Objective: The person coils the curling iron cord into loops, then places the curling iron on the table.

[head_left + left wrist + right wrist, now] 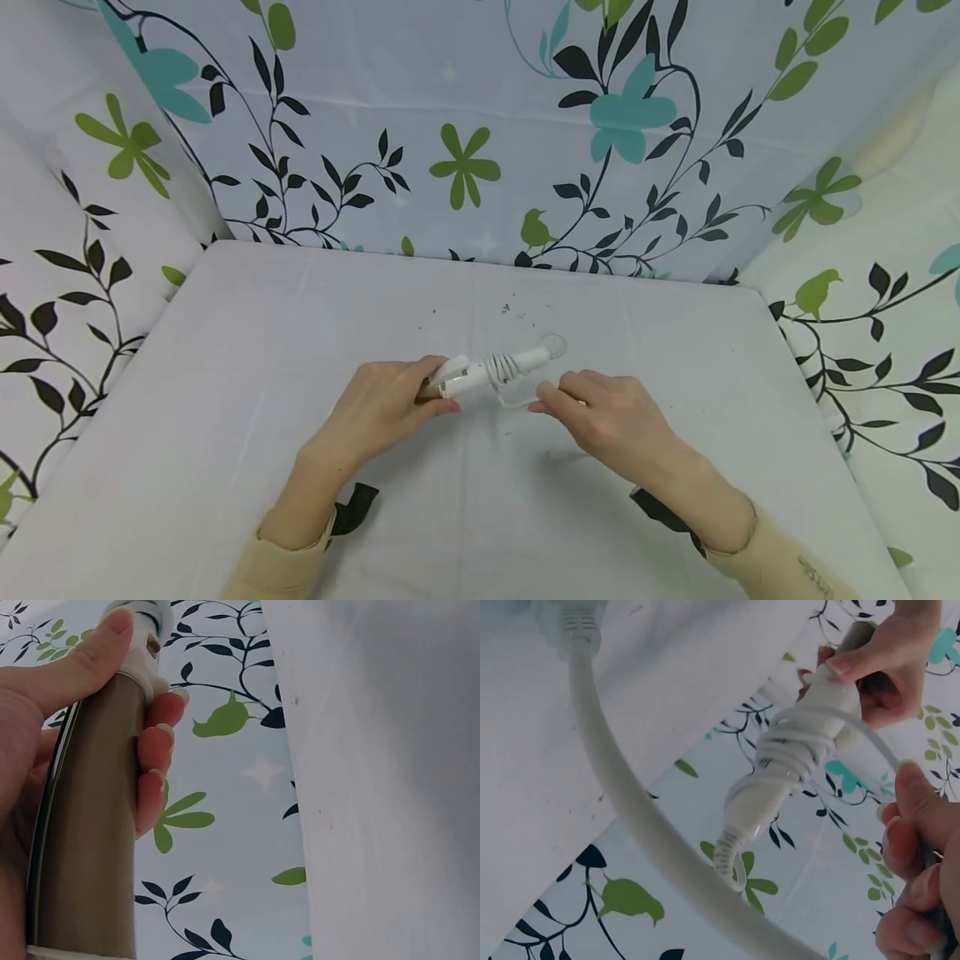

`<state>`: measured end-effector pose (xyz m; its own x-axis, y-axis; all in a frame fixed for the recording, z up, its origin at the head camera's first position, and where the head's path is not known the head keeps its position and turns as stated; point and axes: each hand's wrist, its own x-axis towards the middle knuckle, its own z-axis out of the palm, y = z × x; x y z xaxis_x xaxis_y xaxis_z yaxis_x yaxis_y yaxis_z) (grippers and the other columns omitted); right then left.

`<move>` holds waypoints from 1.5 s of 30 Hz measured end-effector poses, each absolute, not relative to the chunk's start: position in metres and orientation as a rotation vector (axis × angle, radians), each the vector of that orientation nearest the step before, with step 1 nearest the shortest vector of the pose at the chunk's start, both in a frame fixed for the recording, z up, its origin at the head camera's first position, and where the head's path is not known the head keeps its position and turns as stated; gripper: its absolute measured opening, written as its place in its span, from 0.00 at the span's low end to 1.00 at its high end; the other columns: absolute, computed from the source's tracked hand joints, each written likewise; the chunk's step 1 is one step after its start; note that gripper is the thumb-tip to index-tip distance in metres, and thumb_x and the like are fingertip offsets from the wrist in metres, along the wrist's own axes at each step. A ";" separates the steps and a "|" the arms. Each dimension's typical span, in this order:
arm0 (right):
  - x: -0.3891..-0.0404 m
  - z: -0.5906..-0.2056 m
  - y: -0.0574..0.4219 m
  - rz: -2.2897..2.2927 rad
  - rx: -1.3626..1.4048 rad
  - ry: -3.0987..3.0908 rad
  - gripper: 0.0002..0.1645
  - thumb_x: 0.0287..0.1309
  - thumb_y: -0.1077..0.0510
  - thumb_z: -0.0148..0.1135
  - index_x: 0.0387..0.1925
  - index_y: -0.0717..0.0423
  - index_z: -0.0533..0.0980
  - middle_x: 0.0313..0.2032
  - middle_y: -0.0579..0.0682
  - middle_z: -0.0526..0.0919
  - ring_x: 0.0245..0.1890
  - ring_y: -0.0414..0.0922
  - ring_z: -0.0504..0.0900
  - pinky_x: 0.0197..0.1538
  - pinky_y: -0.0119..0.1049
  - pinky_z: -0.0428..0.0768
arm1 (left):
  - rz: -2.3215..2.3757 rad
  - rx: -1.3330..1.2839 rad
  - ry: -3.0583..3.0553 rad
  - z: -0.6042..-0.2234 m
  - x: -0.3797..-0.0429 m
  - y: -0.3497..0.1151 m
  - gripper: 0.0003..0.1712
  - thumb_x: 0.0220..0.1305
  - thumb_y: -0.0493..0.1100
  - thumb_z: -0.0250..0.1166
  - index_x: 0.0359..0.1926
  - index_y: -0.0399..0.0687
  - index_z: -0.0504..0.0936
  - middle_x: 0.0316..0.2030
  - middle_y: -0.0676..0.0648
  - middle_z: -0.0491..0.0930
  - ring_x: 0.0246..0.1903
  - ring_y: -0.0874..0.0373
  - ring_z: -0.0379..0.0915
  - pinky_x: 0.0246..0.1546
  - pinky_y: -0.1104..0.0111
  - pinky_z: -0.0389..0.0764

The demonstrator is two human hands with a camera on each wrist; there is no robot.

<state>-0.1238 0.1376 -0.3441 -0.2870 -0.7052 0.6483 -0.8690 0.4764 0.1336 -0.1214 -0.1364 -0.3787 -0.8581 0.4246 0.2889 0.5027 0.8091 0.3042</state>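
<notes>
A white curling iron (531, 360) with a brownish metal barrel (94, 817) is held above the table. My left hand (386, 402) grips the barrel close to the handle, its thumb on the white part near the clamp lever. Several turns of white power cord (799, 750) wrap around the handle. From those coils a length of cord runs to my right hand (603, 408), which pinches it between thumb and fingers. Another stretch of cord passes close to the right wrist camera, ending at a pale ribbed plug (577, 626) at the top left.
A white-covered table (247, 333) lies beneath both hands. Small dark specks (506, 309) dot its far middle. Cloth (420, 108) printed with leaves, flowers and birds hangs behind and at both sides.
</notes>
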 end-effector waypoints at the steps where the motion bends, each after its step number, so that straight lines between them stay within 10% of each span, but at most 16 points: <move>1: -0.127 -0.342 0.138 0.303 1.310 -2.030 0.20 0.68 0.47 0.49 0.26 0.55 0.75 0.15 0.43 0.63 0.13 0.36 0.58 0.14 0.24 0.56 | -0.550 -0.722 -2.806 -0.378 -0.121 -0.136 0.24 0.48 0.59 0.71 0.42 0.52 0.79 0.14 0.62 0.64 0.15 0.68 0.56 0.16 0.75 0.58; 17: -0.156 -0.320 0.141 0.318 1.450 -2.250 0.14 0.52 0.51 0.68 0.22 0.53 0.73 0.20 0.44 0.62 0.16 0.36 0.60 0.18 0.25 0.59 | -0.581 -1.054 -2.786 -0.375 -0.105 -0.118 0.19 0.47 0.57 0.72 0.37 0.55 0.79 0.21 0.65 0.74 0.18 0.76 0.63 0.20 0.80 0.66; 29: -0.175 -0.328 0.154 0.408 1.322 -2.477 0.31 0.39 0.26 0.62 0.11 0.47 0.73 0.15 0.37 0.66 0.12 0.31 0.63 0.18 0.23 0.61 | -0.617 -1.181 -2.667 -0.368 -0.095 -0.112 0.19 0.49 0.58 0.71 0.39 0.57 0.80 0.19 0.67 0.73 0.17 0.77 0.60 0.20 0.80 0.64; 45: -0.185 -0.369 0.159 0.865 1.403 -2.595 0.12 0.42 0.45 0.73 0.17 0.43 0.79 0.16 0.37 0.60 0.17 0.31 0.59 0.21 0.23 0.58 | -0.777 -1.202 -2.463 -0.358 -0.092 -0.115 0.19 0.47 0.55 0.73 0.39 0.54 0.81 0.23 0.64 0.78 0.20 0.76 0.68 0.23 0.82 0.67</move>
